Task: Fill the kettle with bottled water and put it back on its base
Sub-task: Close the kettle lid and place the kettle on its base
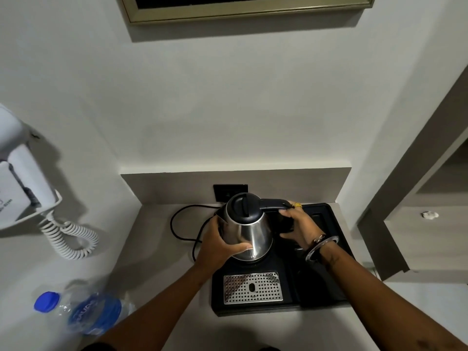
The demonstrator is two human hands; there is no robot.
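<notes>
A steel kettle (249, 230) with a black lid, shut, and a black handle stands tilted slightly over its base on the black tray (326, 292). My left hand (219, 245) wraps the kettle's left side. The handle on the right is in my right hand (298, 225). The base under the kettle is mostly hidden. A clear water bottle (86, 312) with a blue cap and blue label stands at the counter's near left, apart from both hands.
A perforated metal drip plate (252, 288) lies in the tray's front. The black cord (181, 224) loops left of the kettle toward a wall socket (224, 192). A wall hair dryer (22, 181) with a coiled cord hangs at left. Shelving stands at right.
</notes>
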